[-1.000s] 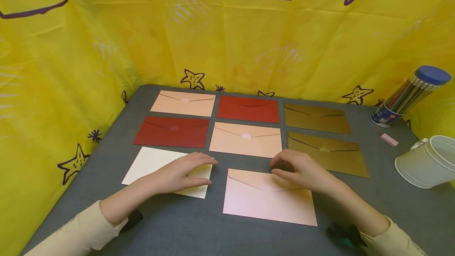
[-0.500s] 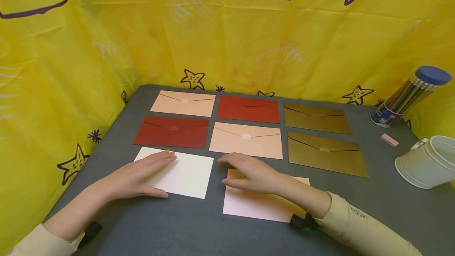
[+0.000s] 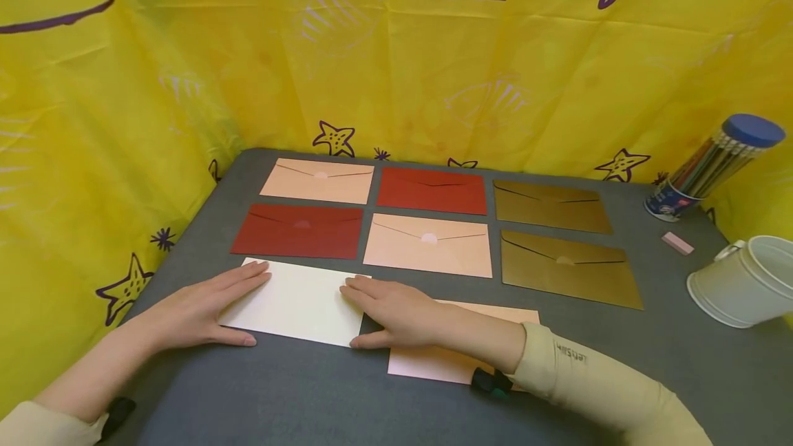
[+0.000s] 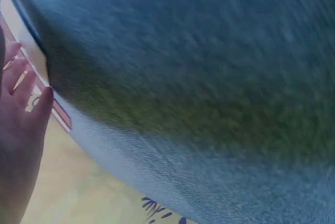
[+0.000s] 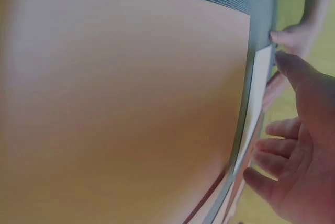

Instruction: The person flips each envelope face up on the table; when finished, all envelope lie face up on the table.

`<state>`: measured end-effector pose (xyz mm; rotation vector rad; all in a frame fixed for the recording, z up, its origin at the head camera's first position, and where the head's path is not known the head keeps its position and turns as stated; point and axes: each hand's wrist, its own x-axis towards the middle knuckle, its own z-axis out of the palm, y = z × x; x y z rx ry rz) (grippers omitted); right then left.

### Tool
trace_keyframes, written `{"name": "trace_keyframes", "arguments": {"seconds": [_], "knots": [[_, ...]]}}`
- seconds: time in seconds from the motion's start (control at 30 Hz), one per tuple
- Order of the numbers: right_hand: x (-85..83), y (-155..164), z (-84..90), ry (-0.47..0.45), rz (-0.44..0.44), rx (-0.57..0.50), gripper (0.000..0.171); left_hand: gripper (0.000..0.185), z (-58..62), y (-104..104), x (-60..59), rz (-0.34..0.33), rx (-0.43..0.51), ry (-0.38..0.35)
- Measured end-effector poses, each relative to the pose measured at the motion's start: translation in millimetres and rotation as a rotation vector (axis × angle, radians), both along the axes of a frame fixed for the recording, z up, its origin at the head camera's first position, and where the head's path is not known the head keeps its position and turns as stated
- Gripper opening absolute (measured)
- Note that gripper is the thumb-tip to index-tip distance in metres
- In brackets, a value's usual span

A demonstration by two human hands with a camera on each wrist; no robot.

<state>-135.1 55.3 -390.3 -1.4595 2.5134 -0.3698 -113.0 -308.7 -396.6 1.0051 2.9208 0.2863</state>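
Note:
A plain white envelope or card (image 3: 297, 303) lies flat on the grey table between both hands. At its left edge is my left hand (image 3: 193, 310), fingers extended and thumb held apart. My right hand (image 3: 396, 314) reaches across to its right edge, fingertips at the upper right corner and thumb at the lower right. A pale pink envelope (image 3: 427, 363) lies beneath the right forearm, partly hidden by it. That envelope fills much of the right wrist view, with the right hand (image 5: 303, 145) spread beside it. In the left wrist view, the left hand (image 4: 23, 130) shows at the left border.
Behind lie two rows of envelopes: peach (image 3: 319, 181), red (image 3: 430, 191), gold (image 3: 551, 206), then dark red (image 3: 297, 231), peach (image 3: 427, 246), gold (image 3: 570, 268). Toward the right stand a pencil cup (image 3: 672, 199), an eraser (image 3: 678, 243) and a white mug-like container (image 3: 740, 284).
My right hand has moved left from the pink envelope to the white one's right edge. The left hand has drawn back left to its left edge. The envelopes have stayed put.

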Motion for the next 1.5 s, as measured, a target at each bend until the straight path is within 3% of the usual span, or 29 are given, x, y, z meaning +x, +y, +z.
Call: {"name": "trace_keyframes", "arguments": {"seconds": [0.23, 0.4, 0.63, 0.83, 0.97, 1.17, 1.27, 1.37, 1.5], "knots": [[2.6, -14, -2.5, 0.094, 0.014, 0.159, 0.087, 0.09, -3.9, -5, -1.3, 0.015, -0.002, -0.004], [3.5, -16, -3.0, 0.16, 0.029, 0.206, 0.088, 0.086, -2.9, -5, -1.5, 0.017, -0.042, 0.001], [5.1, -17, -4.7, 0.198, 0.051, 0.207, 0.089, 0.079, -5.7, -7, -0.4, -0.054, -0.063, 0.114], [5.2, -19, -2.2, 0.22, 0.072, 0.169, 0.077, 0.069, -7.3, -12, 0.7, -0.123, -0.008, 0.219], [4.8, -21, -0.7, 0.25, 0.117, 0.062, 0.058, 0.06, -7.2, -12, 1.0, -0.165, 0.054, 0.3], [1.7, -21, 3.6, 0.304, 0.187, -0.234, 0.007, 0.041, 4.8, -8, -1.5, -0.226, 0.271, 0.426], [-2.0, -21, 8.9, 0.353, 0.181, -0.365, 0.003, 0.041, 16.5, -6, -4.4, -0.213, 0.352, 0.429], [-7.1, -21, 15.4, 0.388, 0.153, -0.463, 0.012, 0.04, 27.7, -6, -9.2, -0.204, 0.402, 0.456], [-14.2, -22, 24.0, 0.353, 0.102, -0.545, 0.018, 0.035, 39.8, -6, -15.6, -0.202, 0.447, 0.492]]}}
